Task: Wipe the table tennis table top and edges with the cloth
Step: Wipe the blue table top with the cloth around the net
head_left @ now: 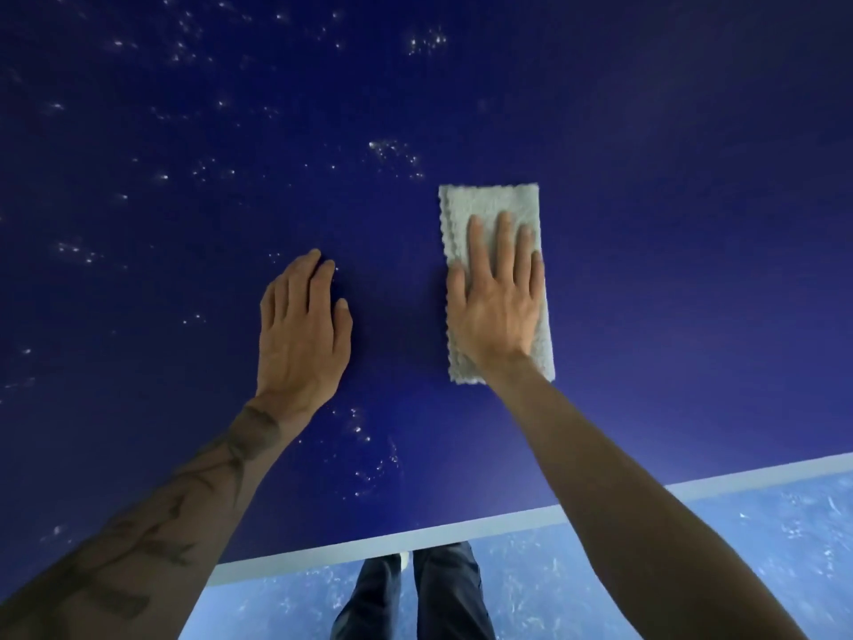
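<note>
Beyond the white stripe (415,538) that runs along the near edge of the dark blue table tennis table top (646,224), both hands are down on the surface. The right hand (498,307) lies flat on the pale grey, fluffy cloth (489,205), folded into a long rectangle. Its fingers are straight and spread a little, palm pressing down, nothing curled round the fabric. The cloth lies well in from the stripe, its long side pointing away from it, and its far end shows past the fingertips while its near corner peeks out by the wrist.

The left hand (300,330) sits on the bare blue at about the same distance from the stripe, off to the left of the cloth and not touching it. It is palm down, fingers together and relaxed, holding nothing. Dark tattoo marks run along the left forearm (175,491), which crosses the stripe on its way in.

Clusters of small white specks (392,152) dot the blue, mostly on the left and far from the stripe, with one patch between the two forearms close to it.

On the near side of the stripe: a mottled light blue floor (761,547) and a pair of dark trouser legs (443,593), right up against the table edge.
</note>
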